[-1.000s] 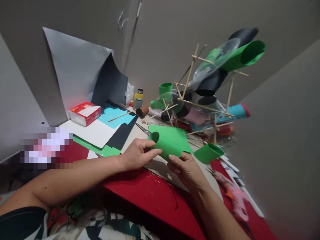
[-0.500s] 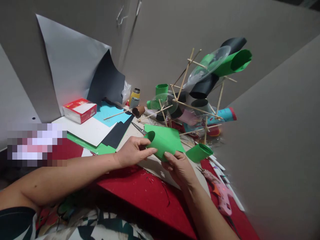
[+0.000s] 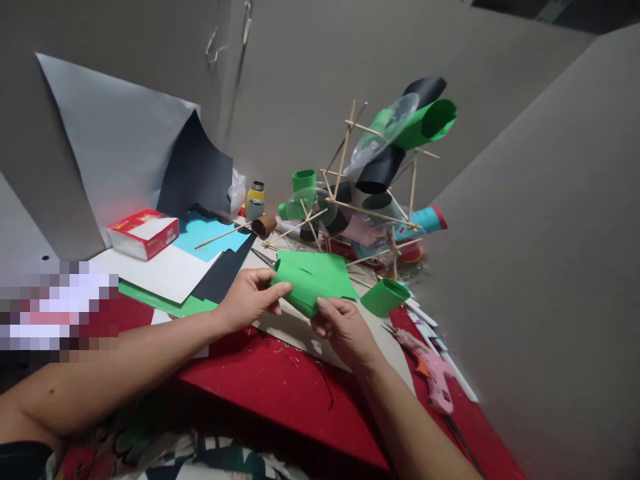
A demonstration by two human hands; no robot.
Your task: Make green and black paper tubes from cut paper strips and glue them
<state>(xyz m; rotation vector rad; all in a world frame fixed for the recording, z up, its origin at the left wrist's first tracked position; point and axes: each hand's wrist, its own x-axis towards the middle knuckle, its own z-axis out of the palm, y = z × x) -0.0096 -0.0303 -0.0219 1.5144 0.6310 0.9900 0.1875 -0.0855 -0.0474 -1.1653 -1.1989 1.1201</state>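
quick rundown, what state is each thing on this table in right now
green sheet, partly rolled, held in both hands
left hand, pinching the sheet's rolled end
right hand, pinching the sheet's near edge
green tube, rolled, lying on its side
glue gun, lying flat, untouched
red box, closed, lying flat
yellow bottle, upright, capped

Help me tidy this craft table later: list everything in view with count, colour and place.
green sheet: 1, green, partly rolled, between both hands
paper roll: 1, green, lying right of the hands
stick frame: 1, wooden, behind the hands
glue gun: 1, pink, far right
red sheet: 1, red, under the hands
box: 1, red and white, left
bottle: 1, yellow, back, centre
left hand: 1, grips the green sheet's left end
right hand: 1, grips its near edge
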